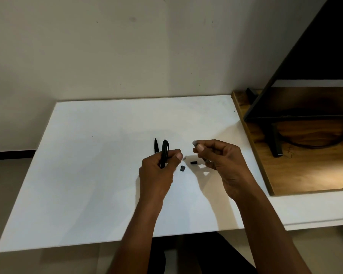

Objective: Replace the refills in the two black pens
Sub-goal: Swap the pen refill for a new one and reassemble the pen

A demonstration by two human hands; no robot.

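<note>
Left hand (158,171) grips a black pen (164,152) upright over the table (87,175), right hand (224,165) pinches a thin refill (194,142) beside it, second pen (156,145) lying just left, small black parts (182,168) between the hands.

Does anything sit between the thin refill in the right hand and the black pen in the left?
Nothing visible does. Only air separates the thin translucent refill from the black plastic pen; two small black parts lie on the white table below.
</note>
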